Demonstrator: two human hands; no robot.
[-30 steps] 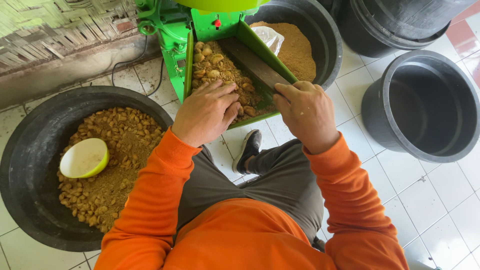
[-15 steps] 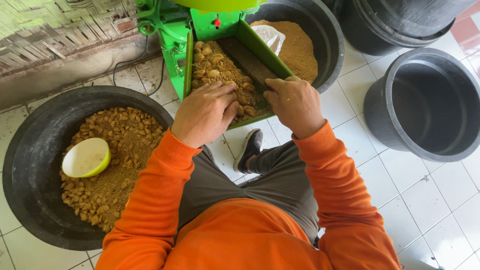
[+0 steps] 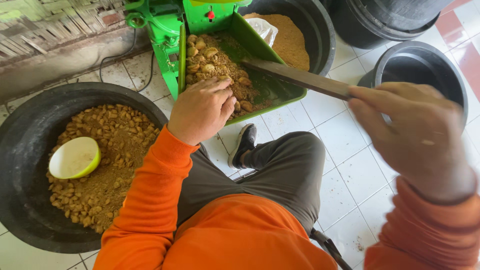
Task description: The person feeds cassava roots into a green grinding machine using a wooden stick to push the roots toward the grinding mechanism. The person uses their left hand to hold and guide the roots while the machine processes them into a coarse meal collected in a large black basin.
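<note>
Nuts (image 3: pixel 215 62) filled the green tray (image 3: pixel 260 47) at twelve o'clock, where the left hand (image 3: pixel 200 110) pressed half-curled fingers and the right hand (image 3: pixel 415 135) gripped a stick (image 3: pixel 300 77) for pushing them.

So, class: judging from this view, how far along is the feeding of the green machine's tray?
Done: the far basin already holds fine brown powder. In hand: the left hand presses into the lumps in the green tray, and the right hand holds a flat wooden stick reaching into it. Left: the near basin holds many lumps and a pale bowl.
</note>
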